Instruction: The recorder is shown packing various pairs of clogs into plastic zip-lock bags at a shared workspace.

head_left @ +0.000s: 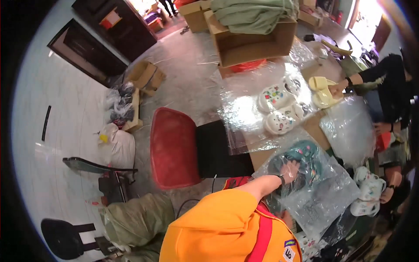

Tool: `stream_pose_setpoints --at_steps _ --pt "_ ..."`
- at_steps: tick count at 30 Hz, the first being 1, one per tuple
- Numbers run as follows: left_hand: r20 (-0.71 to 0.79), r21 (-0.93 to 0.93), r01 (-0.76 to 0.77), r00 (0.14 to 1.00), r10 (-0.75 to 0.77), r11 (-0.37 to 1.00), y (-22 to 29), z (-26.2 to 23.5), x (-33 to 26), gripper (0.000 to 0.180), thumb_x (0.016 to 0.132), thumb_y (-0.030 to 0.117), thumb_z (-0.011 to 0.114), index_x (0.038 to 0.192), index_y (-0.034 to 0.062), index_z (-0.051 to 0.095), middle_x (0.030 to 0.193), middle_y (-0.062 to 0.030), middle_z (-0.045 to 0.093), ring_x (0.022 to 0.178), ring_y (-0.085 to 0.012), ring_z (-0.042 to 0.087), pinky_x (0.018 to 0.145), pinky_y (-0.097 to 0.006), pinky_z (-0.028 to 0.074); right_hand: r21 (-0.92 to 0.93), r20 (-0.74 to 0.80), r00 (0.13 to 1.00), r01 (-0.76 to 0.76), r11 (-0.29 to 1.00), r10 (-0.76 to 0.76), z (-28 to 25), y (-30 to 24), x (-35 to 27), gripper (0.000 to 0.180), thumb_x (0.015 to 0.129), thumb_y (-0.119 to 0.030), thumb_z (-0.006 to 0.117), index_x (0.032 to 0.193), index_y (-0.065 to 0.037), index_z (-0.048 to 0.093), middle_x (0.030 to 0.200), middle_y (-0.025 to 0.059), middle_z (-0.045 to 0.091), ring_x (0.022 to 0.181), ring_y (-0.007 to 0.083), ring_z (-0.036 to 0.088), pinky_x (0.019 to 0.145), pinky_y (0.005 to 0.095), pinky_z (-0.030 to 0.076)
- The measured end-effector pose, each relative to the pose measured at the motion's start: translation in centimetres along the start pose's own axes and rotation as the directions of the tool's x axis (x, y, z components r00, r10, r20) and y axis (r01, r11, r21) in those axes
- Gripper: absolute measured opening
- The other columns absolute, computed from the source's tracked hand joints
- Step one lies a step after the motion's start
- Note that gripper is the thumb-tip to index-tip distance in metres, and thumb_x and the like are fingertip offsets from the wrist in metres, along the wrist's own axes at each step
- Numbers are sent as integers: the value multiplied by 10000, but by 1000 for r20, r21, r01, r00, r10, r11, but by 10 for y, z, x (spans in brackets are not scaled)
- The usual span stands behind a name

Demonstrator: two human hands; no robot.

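Note:
My left hand (290,170), a dark band at its wrist, has its fingers on a pair of dark green clogs (302,153) with colourful charms. Clear plastic film lies over and around the clogs, and I cannot tell exactly where the bag's mouth is. A large clear plastic bag (317,201) spreads out beside them, nearest to my body. Under its near edge a patch of my right hand (286,219) shows, its fingers mostly hidden. Beyond the green pair, white clogs (280,120) with charms rest on clear plastic on the table.
Across the table, another person's hand (337,89) touches yellow sandals (323,92). A further person's hand (386,194) is by white clogs (367,190) at right. An open cardboard box (255,46) stands at the far end. A red-backed chair (173,148) is at my left.

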State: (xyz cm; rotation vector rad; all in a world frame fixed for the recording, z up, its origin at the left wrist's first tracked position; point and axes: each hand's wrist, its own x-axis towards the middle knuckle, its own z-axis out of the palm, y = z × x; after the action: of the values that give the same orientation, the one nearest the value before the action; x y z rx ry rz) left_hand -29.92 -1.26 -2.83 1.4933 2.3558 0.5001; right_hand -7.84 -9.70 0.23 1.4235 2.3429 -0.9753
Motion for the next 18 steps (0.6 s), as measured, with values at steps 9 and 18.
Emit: stream_pose_setpoints --at_steps 9,18 --pt "72 -164 -178 979 192 970 -1 -16 14 188 816 177 493 925 27 528 900 -194 584 820 -375 579 689 -451 464 95 97 992 74 993 -84 -3 -1 8 318 849 -353 429 903 -86 592 876 181 603 843 363 566 691 440 445" --pt "415 -114 -812 485 770 573 -51 -79 -15 528 753 304 614 1210 77 476 1202 -220 456 1074 -419 429 871 -502 366 253 -125 983 -96 963 131 -3 7 -13 369 890 -372 351 889 -49 532 871 193 588 814 382 561 698 462 433"
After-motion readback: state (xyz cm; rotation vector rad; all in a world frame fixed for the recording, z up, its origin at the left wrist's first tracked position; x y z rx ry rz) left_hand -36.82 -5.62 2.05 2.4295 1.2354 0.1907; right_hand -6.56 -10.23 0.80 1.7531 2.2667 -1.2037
